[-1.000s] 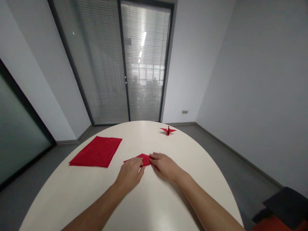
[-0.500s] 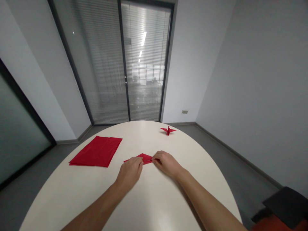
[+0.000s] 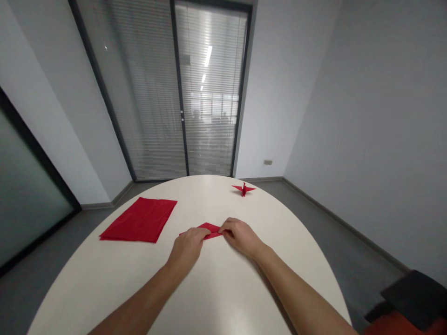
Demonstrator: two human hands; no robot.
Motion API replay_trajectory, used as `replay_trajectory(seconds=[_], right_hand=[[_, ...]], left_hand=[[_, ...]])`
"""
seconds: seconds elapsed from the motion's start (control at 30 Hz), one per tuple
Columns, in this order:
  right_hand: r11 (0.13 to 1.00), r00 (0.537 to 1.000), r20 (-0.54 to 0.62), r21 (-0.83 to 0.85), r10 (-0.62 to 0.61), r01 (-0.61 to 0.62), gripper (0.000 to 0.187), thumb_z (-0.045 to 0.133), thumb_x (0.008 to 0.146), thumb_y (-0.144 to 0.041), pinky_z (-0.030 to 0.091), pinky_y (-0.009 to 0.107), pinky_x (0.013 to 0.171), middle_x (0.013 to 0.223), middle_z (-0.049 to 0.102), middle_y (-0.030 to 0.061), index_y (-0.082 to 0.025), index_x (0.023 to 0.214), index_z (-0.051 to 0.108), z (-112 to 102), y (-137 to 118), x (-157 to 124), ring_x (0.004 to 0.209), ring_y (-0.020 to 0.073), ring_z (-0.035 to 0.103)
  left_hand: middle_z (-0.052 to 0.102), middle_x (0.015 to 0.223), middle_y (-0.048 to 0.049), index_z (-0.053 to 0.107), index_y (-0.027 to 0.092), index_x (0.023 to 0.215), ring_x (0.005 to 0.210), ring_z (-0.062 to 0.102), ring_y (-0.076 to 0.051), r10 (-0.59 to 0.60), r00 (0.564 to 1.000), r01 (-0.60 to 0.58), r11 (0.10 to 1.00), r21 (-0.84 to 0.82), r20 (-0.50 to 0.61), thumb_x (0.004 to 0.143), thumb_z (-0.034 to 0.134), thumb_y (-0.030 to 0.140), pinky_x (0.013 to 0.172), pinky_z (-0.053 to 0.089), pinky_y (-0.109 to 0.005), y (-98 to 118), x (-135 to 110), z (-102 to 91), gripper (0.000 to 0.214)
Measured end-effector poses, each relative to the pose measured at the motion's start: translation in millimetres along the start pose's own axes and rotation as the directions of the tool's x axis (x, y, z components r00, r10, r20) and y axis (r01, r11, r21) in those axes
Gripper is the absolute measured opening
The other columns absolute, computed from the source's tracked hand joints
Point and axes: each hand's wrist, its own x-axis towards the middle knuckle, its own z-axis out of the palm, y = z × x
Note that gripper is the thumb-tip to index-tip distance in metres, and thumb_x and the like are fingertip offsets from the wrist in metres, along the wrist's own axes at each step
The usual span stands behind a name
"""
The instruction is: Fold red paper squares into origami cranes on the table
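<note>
You view a dim scene: light strips (image 3: 208, 56) glow in the glass panel (image 3: 213, 144), pale glare marks the tabletop (image 3: 223, 298), soft shadow underlies your right hand (image 3: 240, 235), and wide-angle edges stretch.

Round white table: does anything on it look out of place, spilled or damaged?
Nothing stands out: the red origami crane sits upright, the red paper sheets lie stacked, and the left hand and right hand touch the folded red paper.

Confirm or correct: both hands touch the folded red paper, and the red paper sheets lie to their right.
Wrong side: the head view shows red paper sheets left of the left hand; it and the right hand touch the folded red paper.
</note>
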Motion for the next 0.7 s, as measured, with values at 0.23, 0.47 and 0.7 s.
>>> replay_trajectory(seconds=[0.23,0.47,0.7], right_hand=[[0.970,0.991,0.134,-0.242,0.004,0.029,0.033,0.047,0.093,-0.012,0.048,0.031,0.090,0.112,0.072,0.0088,-0.020,0.113,0.071,-7,-26,-1,0.103,0.0218,0.065],[0.966,0.981,0.187,-0.257,0.056,-0.006,0.061,0.047,0.098,-0.040,0.033,0.050,0.115,0.152,0.044,0.0203,-0.006,0.148,0.044,11,-60,-9,0.140,0.0362,0.041],[0.976,0.945,0.301,-0.207,0.130,-0.068,0.074,0.033,0.101,-0.053,0.014,0.054,0.123,0.161,0.019,0.0204,-0.004,0.156,0.023,14,-49,-14,0.151,0.0336,0.017]], left_hand=[[0.069,0.128,-0.0034,0.073,0.026,0.116,0.118,0.064,-0.023,0.060,0.998,-0.059,0.996,0.068,-0.011,0.086,0.050,0.004,0.102,0.052,-0.040,1,-3,4.7,0.044],[0.069,0.129,-0.0060,0.069,0.021,0.121,0.119,0.065,-0.023,0.087,0.996,-0.085,0.994,0.074,-0.020,0.082,0.047,0.003,0.102,0.053,-0.040,0,-3,6.2,0.048],[0.056,0.146,-0.0106,0.056,0.015,0.139,0.135,0.053,-0.023,0.139,0.990,-0.142,0.982,0.123,0.028,0.081,0.045,0.003,0.114,0.042,-0.040,-7,-3,18.8,0.060]])
